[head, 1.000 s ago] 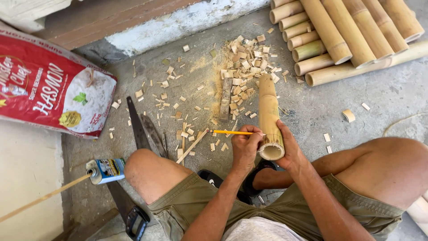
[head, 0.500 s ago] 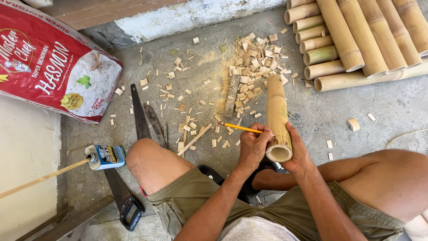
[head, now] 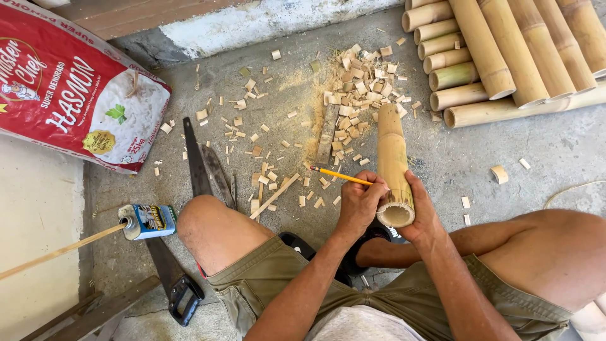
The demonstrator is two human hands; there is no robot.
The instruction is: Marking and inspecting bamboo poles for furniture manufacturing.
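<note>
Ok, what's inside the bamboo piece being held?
The open end of the bamboo piece faces the camera: a pale hollow with a thick wall, nothing visible in it. Deeper inside cannot be seen. The right hand grips it; the left hand holds a yellow pencil.

We note the bamboo piece (head: pixel 394 165) on the floor between the hands; chips (head: pixel 353 95) beyond it, saw (head: pixel 189 189) left, stacked poles (head: pixel 505 57) far right.

Yellow pencil (head: pixel 341 176), tan bamboo (head: pixel 392 151), red sack (head: pixel 69 95).
</note>
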